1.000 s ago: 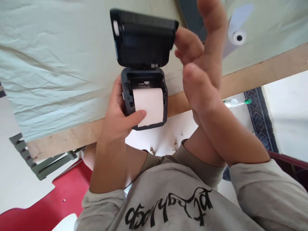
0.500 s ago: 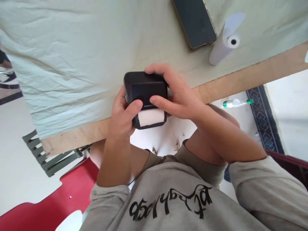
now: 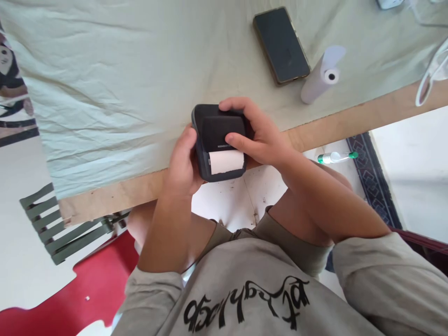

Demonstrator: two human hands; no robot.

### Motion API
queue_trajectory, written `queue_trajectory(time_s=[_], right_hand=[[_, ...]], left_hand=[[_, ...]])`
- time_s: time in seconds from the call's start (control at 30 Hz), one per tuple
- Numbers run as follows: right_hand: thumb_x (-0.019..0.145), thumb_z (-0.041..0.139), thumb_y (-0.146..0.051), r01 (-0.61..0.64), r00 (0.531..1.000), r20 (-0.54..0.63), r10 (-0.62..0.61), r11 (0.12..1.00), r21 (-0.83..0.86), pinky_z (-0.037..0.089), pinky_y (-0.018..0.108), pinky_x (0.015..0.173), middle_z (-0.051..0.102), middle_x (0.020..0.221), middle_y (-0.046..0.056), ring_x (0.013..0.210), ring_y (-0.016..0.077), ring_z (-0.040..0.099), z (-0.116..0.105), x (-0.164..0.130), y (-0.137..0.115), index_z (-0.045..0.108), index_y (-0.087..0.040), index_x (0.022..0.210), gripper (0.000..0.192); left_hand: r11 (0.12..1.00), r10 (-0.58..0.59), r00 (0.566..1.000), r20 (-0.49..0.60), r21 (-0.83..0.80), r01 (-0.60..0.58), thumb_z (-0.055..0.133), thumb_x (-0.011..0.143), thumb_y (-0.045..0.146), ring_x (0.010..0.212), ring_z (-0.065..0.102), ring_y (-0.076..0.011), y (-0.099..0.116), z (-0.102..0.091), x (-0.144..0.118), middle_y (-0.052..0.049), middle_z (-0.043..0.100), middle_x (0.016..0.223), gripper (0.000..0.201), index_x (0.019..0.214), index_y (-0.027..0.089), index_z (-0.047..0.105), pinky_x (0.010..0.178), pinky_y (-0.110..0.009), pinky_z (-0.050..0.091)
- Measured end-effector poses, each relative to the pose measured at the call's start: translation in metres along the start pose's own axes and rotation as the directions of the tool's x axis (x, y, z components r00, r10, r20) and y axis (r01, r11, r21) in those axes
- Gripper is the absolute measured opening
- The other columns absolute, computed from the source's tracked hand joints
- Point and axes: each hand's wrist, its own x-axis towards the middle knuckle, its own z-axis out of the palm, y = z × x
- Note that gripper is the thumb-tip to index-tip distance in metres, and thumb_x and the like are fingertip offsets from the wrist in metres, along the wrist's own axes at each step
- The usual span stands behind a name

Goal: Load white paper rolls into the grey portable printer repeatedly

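Observation:
Between my hands, over the table's front edge, is a small black thermal printer with white lettering on its lid. A strip of white paper shows at its near side. My left hand grips the printer's left side, thumb along that edge and the other fingers hidden beneath. My right hand is closed round the right side, with its thumb on the lid near the lettering and a finger over the far edge. The printer's underside is out of sight.
A dark phone lies on the pale green tablecloth. To its right stands a white paper roll. A white strap or cable is at the table's right edge. Below are a clear bottle with green ends and a red chair.
My left thumb has moved off the printer's top onto its left edge. The printer has shifted slightly right in view. The phone and roll appear lower as the view moved.

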Motion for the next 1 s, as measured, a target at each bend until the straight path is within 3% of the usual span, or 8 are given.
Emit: queue_trajectory(time_s=[0.17,0.3,0.43,0.57,0.73,0.8,0.9,1.0], right_hand=[[0.093,0.054,-0.055,-0.048,0.999,0.005,0.048,0.996,0.080,0.056,0.039,0.097,0.060,0.134,0.011,0.116,0.0220,0.062,-0.004,-0.003,0.001,0.046,-0.025,0.134,0.051],[0.092,0.059,-0.047,0.017,0.999,-0.031,-0.019,0.997,-0.071,0.050,0.045,0.110,0.051,0.146,0.013,0.134,0.0257,0.052,-0.006,-0.008,-0.005,0.046,-0.025,0.136,0.051],[0.092,0.058,-0.043,0.084,0.996,0.036,-0.079,0.983,-0.165,0.041,0.046,0.120,0.044,0.152,0.013,0.148,0.0239,0.037,-0.007,-0.010,-0.012,0.041,-0.023,0.140,0.055],[0.093,0.055,-0.045,0.105,0.994,0.060,-0.096,0.980,-0.170,0.040,0.041,0.121,0.045,0.150,0.013,0.147,0.0208,0.037,-0.008,-0.009,-0.014,0.038,-0.021,0.141,0.056],[0.089,0.062,-0.050,0.096,0.990,-0.066,-0.122,0.948,-0.304,0.049,0.040,0.109,0.055,0.132,0.011,0.126,0.0231,0.053,-0.013,-0.007,-0.025,0.051,-0.023,0.128,0.049],[0.091,0.060,-0.050,0.009,0.977,-0.196,-0.083,0.936,-0.352,0.054,0.038,0.096,0.060,0.109,0.008,0.104,0.0206,0.059,-0.011,-0.006,-0.036,0.058,-0.023,0.113,0.035],[0.099,0.051,-0.043,-0.143,0.935,-0.354,0.017,0.932,-0.333,0.052,0.031,0.077,0.054,0.077,0.001,0.073,0.0144,0.054,-0.007,-0.005,-0.052,0.058,-0.022,0.099,0.022],[0.103,0.045,-0.037,-0.200,0.922,-0.382,0.065,0.924,-0.326,0.050,0.031,0.078,0.056,0.078,0.001,0.074,0.0141,0.056,-0.004,-0.006,-0.058,0.056,-0.021,0.099,0.020]], left_hand=[[1.000,-0.014,0.999,-0.034,-0.024,0.013,0.054,0.093,0.059,0.118,0.067,-0.0312,-0.005,0.000,0.004,-0.007,0.076,0.093,0.042,0.100,0.021,0.071,0.092,-0.044,0.062],[0.996,0.086,0.996,-0.014,-0.030,-0.086,0.055,0.095,0.052,0.116,0.067,-0.0281,-0.006,-0.002,0.002,-0.004,0.076,0.089,0.036,0.093,0.021,0.073,0.095,-0.042,0.061],[0.994,0.106,0.994,-0.005,0.001,-0.106,0.055,0.097,0.047,0.104,0.070,-0.0231,-0.002,-0.004,0.000,-0.002,0.075,0.085,0.032,0.090,0.020,0.073,0.092,-0.039,0.061],[0.994,0.105,0.994,-0.002,0.032,-0.105,0.059,0.096,0.041,0.099,0.069,-0.0199,0.001,-0.004,0.000,0.000,0.074,0.082,0.025,0.088,0.021,0.072,0.086,-0.033,0.060],[0.996,0.082,0.996,-0.041,-0.016,-0.083,0.056,0.097,0.040,0.106,0.069,-0.0171,0.002,0.001,-0.001,0.000,0.077,0.095,0.028,0.098,0.019,0.075,0.096,-0.029,0.057],[0.994,0.109,0.994,-0.021,-0.010,-0.109,0.056,0.097,0.043,0.107,0.069,-0.0182,0.002,0.003,-0.003,-0.001,0.077,0.098,0.030,0.100,0.019,0.075,0.100,-0.031,0.056],[0.992,0.115,0.992,0.048,0.040,-0.117,0.063,0.093,0.035,0.103,0.072,-0.0212,0.002,0.002,-0.005,0.000,0.078,0.096,0.023,0.108,0.021,0.074,0.099,-0.036,0.057],[0.992,0.109,0.992,0.070,0.059,-0.113,0.064,0.092,0.032,0.111,0.070,-0.0252,0.003,0.001,-0.006,-0.001,0.078,0.096,0.024,0.111,0.022,0.073,0.098,-0.040,0.058]])
